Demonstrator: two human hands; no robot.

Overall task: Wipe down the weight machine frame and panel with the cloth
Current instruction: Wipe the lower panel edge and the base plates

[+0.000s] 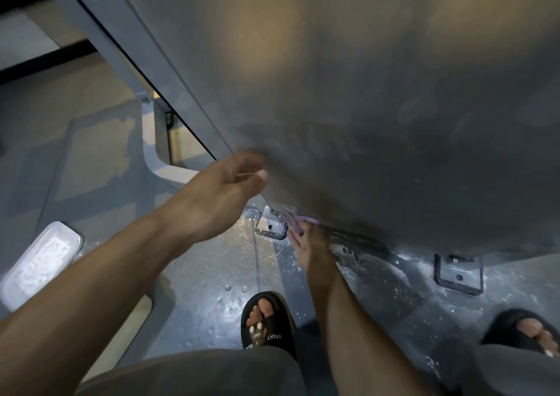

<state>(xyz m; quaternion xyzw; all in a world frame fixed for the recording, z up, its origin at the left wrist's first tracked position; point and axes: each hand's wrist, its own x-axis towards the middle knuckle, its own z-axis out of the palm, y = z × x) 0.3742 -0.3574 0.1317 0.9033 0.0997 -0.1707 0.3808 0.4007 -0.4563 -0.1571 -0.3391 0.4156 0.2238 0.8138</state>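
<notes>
Stood in black slide sandals [268,323] on a wet grey floor [212,274], below both hands. Held a crumpled purple cloth [295,224] in the right hand [309,244], pressed to the bottom edge of the grey panel [363,92]. Rested the left hand [218,192], fingers loosely curled and grasping nothing, at the panel's lower left edge. Beyond it, the slanted frame bar [100,31].

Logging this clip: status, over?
Left hand braced on panel edge. Right hand pressing purple cloth at panel's bottom corner. Nothing blocking.
</notes>
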